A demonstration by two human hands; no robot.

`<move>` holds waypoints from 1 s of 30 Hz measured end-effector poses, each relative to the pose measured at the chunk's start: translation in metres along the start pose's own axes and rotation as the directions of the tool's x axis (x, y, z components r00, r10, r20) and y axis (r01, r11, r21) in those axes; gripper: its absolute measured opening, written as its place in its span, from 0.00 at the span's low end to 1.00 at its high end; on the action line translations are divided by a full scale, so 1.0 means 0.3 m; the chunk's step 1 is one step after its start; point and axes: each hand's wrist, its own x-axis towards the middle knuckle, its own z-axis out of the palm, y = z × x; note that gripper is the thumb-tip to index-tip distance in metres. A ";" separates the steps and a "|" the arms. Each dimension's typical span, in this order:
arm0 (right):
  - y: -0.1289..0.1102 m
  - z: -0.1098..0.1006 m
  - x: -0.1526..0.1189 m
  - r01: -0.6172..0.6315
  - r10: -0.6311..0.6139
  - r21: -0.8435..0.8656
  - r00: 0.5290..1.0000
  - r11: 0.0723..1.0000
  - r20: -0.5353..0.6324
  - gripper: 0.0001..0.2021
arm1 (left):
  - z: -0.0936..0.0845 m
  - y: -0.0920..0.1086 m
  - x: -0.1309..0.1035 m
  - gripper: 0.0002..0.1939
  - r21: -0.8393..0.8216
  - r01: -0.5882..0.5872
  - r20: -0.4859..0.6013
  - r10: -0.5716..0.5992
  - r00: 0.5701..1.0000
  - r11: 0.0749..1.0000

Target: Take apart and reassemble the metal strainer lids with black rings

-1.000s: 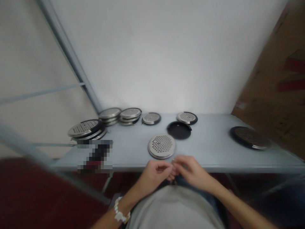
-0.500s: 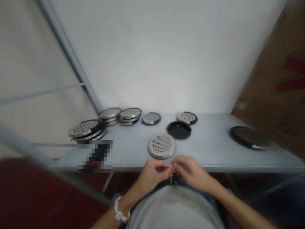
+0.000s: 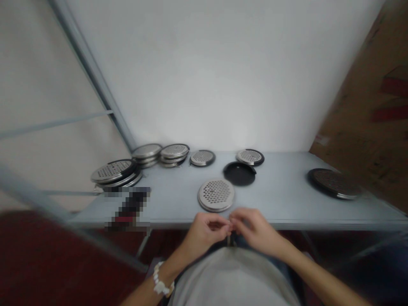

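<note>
My left hand [image 3: 207, 231] and my right hand [image 3: 251, 229] meet at the fingertips over the front edge of the table, close to my body. Both are closed in a pinch; whatever lies between the fingertips, if anything, is too small to make out. Just beyond them a round silver perforated metal disc [image 3: 216, 194] lies flat, apart from the fingers. Behind it to the right rests a round black shallow dish [image 3: 239, 174]. Farther back is another perforated disc with a black rim [image 3: 250, 157].
On the grey table [image 3: 274, 195], stacked discs [image 3: 116, 172] stand at the left, with more stacks [image 3: 174, 153] and a single disc [image 3: 202, 158] along the back. A dark disc [image 3: 333, 183] lies at the right, near a cardboard box [image 3: 363, 140]. A blurred-out patch [image 3: 127, 210] covers the front left.
Almost nothing differs. My hands stay pinched together at the same place, with only a slight shift of the fingers; the discs lie where they were.
</note>
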 end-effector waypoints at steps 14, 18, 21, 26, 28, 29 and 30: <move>-0.011 0.011 0.000 -0.026 0.029 0.048 0.997 0.999 -0.078 0.13 | 0.018 -0.005 0.002 0.07 0.130 -0.093 -0.143 0.112 0.983 0.987; -0.008 0.014 0.006 -0.077 0.091 0.126 0.990 0.989 -0.111 0.13 | 0.011 -0.008 0.003 0.06 0.315 -0.179 -0.145 0.234 0.961 0.932; -0.001 0.013 0.004 -0.097 0.103 0.050 0.983 0.994 -0.149 0.12 | 0.005 -0.014 0.003 0.07 0.441 -0.259 -0.112 0.340 0.934 0.859; -0.003 0.012 -0.008 -0.068 0.068 0.006 0.986 0.998 -0.152 0.17 | 0.001 -0.029 0.003 0.09 0.533 -0.349 -0.037 0.433 0.900 0.771; -0.009 0.013 -0.012 -0.053 0.050 -0.021 0.990 0.998 -0.133 0.13 | -0.001 -0.033 0.002 0.09 0.564 -0.365 -0.013 0.450 0.893 0.741; -0.011 0.013 -0.013 -0.045 0.039 -0.049 0.991 0.998 -0.125 0.11 | -0.003 -0.034 0.001 0.09 0.580 -0.370 -0.003 0.456 0.890 0.726; -0.014 0.013 -0.015 -0.035 0.025 -0.082 0.992 0.996 -0.122 0.09 | -0.005 -0.034 0.000 0.09 0.595 -0.375 0.008 0.462 0.887 0.710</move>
